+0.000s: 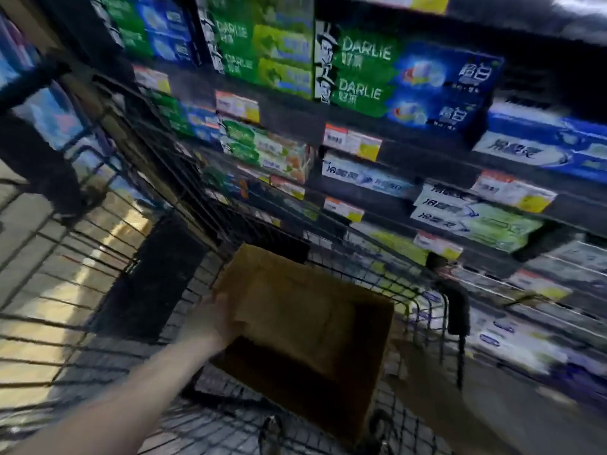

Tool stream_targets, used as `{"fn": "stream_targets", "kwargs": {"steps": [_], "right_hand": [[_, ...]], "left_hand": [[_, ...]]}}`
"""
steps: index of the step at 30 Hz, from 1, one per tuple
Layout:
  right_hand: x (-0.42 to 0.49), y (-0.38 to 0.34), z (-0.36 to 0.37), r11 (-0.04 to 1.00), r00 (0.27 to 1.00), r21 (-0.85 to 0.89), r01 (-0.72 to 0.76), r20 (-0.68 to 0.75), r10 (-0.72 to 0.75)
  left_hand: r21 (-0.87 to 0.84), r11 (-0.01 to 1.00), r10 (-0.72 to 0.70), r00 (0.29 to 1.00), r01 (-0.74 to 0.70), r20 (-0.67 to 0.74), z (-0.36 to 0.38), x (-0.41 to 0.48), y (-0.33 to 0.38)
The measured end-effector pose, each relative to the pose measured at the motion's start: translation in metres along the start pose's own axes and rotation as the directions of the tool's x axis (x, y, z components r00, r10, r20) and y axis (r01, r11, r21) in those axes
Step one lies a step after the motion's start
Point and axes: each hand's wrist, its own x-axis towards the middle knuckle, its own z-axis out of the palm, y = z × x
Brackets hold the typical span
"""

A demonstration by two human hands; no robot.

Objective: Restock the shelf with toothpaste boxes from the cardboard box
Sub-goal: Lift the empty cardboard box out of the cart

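A brown cardboard box sits in a wire shopping cart in the lower middle of the view. Its flap is folded over the top and its inside is dark, so I cannot see its contents. My left hand grips the left edge of the flap. Above and to the right, dark shelves hold rows of toothpaste boxes, among them green and blue Darlie boxes. My right hand is out of view. The whole frame is blurred by motion.
The cart's wire sides rise to the left of the box. White and blue toothpaste boxes fill the lower shelves at right. Price tags line the shelf edges. Tiled floor shows at left.
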Motion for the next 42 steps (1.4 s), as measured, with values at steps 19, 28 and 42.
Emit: {"fn": "stream_targets", "kwargs": {"steps": [19, 28, 42], "right_hand": [[0.071, 0.016, 0.109, 0.837, 0.913, 0.454, -0.305, -0.11, 0.392], [0.073, 0.004, 0.117, 0.797, 0.862, 0.497, -0.342, -0.171, 0.477], [-0.033, -0.048, 0.011, 0.841, 0.867, 0.454, -0.294, -0.244, 0.435]], "left_hand": [[-0.279, 0.959, -0.048, 0.999, 0.053, 0.024, 0.062, 0.125, -0.069], [-0.385, 0.921, -0.04, 0.998, 0.057, 0.051, 0.07, 0.12, -0.058], [-0.335, 0.942, -0.075, 0.991, 0.034, -0.111, -0.055, 0.008, -0.043]]}}
